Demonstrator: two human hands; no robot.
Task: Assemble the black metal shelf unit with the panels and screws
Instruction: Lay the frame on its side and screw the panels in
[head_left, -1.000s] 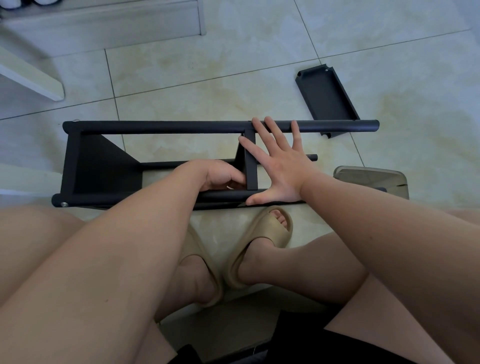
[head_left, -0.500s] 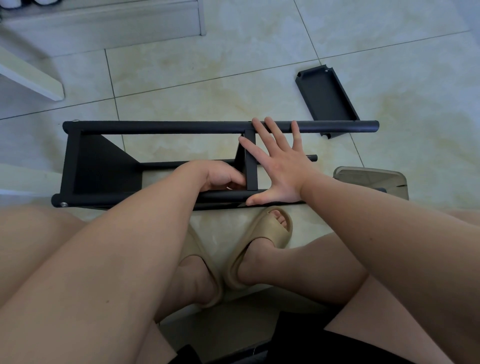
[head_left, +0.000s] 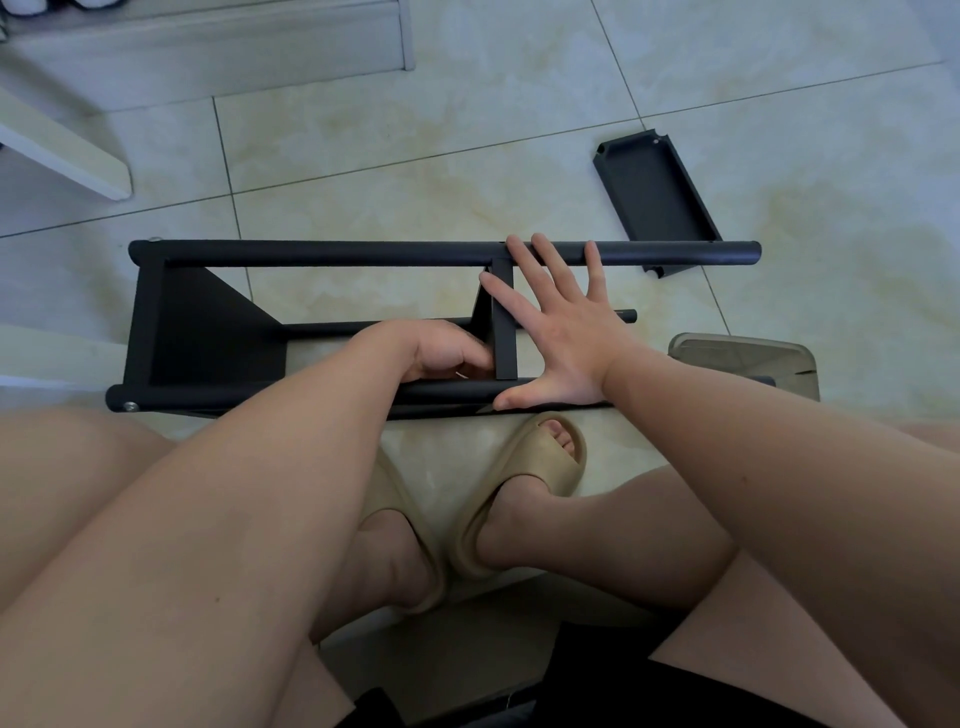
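The black metal shelf frame (head_left: 337, 254) lies on its side on the tiled floor in front of my feet. One end panel (head_left: 208, 332) sits fixed at its left, with a silver screw head (head_left: 130, 406) at the near corner. A middle panel (head_left: 503, 322) stands between the tubes. My right hand (head_left: 561, 338) lies flat with spread fingers, pressing on this panel and the far tube, thumb on the near tube. My left hand (head_left: 441, 348) is curled at the panel's near end, pinching a small silvery piece (head_left: 460, 373), mostly hidden. A loose black panel (head_left: 654, 197) lies beyond the frame at right.
A clear plastic container (head_left: 743, 358) sits on the floor at the frame's right end. A white furniture leg (head_left: 62, 150) and a low white base (head_left: 208, 47) stand at the back left. My feet in tan sandals (head_left: 535, 478) rest just in front of the frame.
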